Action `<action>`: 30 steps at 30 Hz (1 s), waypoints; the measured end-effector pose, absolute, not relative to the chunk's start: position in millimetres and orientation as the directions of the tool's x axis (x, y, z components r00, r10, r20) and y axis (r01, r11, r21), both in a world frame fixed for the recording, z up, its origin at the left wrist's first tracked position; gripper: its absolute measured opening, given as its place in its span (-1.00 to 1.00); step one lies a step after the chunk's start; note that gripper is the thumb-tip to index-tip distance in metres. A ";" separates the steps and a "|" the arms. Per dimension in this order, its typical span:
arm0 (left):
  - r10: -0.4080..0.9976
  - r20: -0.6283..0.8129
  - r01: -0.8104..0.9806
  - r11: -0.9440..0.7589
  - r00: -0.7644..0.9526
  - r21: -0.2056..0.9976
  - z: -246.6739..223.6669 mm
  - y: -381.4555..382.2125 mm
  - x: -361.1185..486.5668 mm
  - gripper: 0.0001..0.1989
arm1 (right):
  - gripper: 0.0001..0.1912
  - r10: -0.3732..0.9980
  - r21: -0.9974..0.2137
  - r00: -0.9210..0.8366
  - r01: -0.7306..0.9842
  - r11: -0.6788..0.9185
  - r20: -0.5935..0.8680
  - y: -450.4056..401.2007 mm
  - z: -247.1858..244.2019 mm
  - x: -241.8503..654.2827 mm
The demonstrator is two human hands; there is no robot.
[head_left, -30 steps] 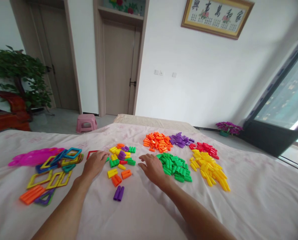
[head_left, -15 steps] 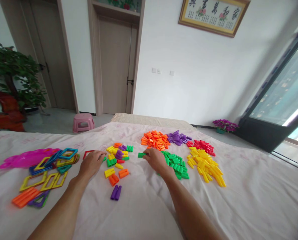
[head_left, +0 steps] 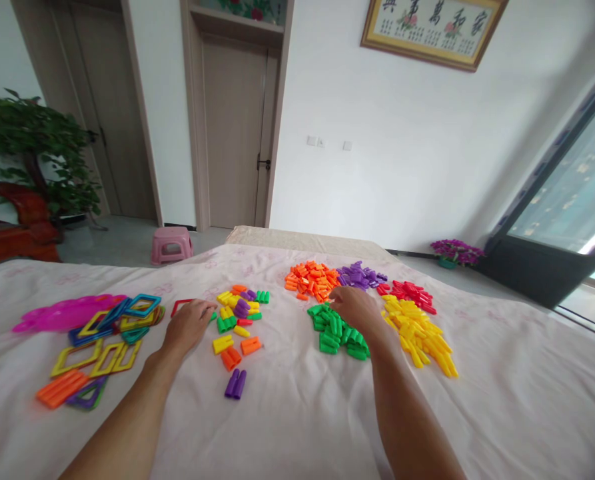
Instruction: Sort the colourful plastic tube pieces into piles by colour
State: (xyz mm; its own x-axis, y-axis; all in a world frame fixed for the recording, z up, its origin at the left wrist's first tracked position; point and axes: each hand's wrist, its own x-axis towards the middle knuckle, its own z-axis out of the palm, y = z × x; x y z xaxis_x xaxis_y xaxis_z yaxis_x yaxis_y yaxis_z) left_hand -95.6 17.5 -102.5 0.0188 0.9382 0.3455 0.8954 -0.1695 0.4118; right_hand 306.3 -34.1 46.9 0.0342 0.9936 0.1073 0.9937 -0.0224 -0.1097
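Observation:
My left hand (head_left: 191, 325) rests on the cloth, fingers loosely extended beside a mixed heap of plastic building pieces (head_left: 226, 325). A small green piece (head_left: 213, 317) lies by its fingertips, and a red frame-shaped tile (head_left: 177, 305) shows just behind it. My right hand (head_left: 354, 308) hovers at the back of a heap of green pieces (head_left: 333, 327), its fingers pointing left and down. No piece shows in it; its thumb and fingertips are partly hidden. Heaps of orange pieces (head_left: 313, 280), purple pieces (head_left: 360, 275), red pieces (head_left: 412, 295) and yellow pieces (head_left: 422, 337) surround it.
Magnetic frame tiles (head_left: 110, 357) and a pink tray (head_left: 67, 315) lie at left, with joined orange pieces (head_left: 61, 389) in front. A purple pair (head_left: 236, 385) lies nearer me. A pale patterned cloth (head_left: 287, 427) covers the table. A pink stool (head_left: 172, 245) stands beyond.
My right hand has moved right and slightly up, over the back of the green heap; the green piece it held no longer shows in it. The left hand stays in place.

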 end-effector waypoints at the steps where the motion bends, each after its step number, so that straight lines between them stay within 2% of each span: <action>1: 0.937 0.349 0.894 -0.173 0.020 0.414 -103.0 17.8 -95.8 -0.58 | -0.70 0.994 -0.127 -0.025 0.991 0.039 0.106 -33.5 42.9 293.4; 6: 0.933 0.359 0.890 -0.179 0.019 0.419 -102.6 18.4 -95.9 -0.58 | -0.71 0.958 -0.227 -0.275 0.931 0.286 0.080 -23.0 2.3 225.7; 9: 0.932 0.361 0.887 -0.194 0.033 0.419 -101.6 18.4 -95.9 -0.58 | -0.66 0.942 -0.265 -0.321 0.904 0.337 0.100 -14.4 -22.9 197.9; 14: 0.941 0.338 0.887 -0.179 0.028 0.426 -102.6 19.4 -97.2 -0.59 | -0.73 0.923 -0.213 -0.357 0.899 0.382 0.145 -2.1 -40.9 175.5; 23: 0.942 0.334 0.880 -0.176 0.021 0.440 -103.0 20.7 -97.4 -0.61 | -0.83 0.941 -0.189 -0.313 0.924 0.334 0.129 -0.2 -36.6 186.6; 30: 0.946 0.324 0.874 -0.177 0.023 0.454 -101.6 19.7 -96.5 -0.59 | -0.86 0.987 -0.121 -0.154 0.980 0.158 0.043 -3.6 11.9 245.1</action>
State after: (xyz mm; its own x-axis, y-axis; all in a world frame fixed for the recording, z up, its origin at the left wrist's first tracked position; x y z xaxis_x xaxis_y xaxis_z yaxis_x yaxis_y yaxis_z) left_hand -96.5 19.7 -101.6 0.0231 0.9459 0.3237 0.8735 -0.1766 0.4536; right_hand 245.1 -3.6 11.9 -0.1541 0.9871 0.0433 0.9800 0.1583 -0.1206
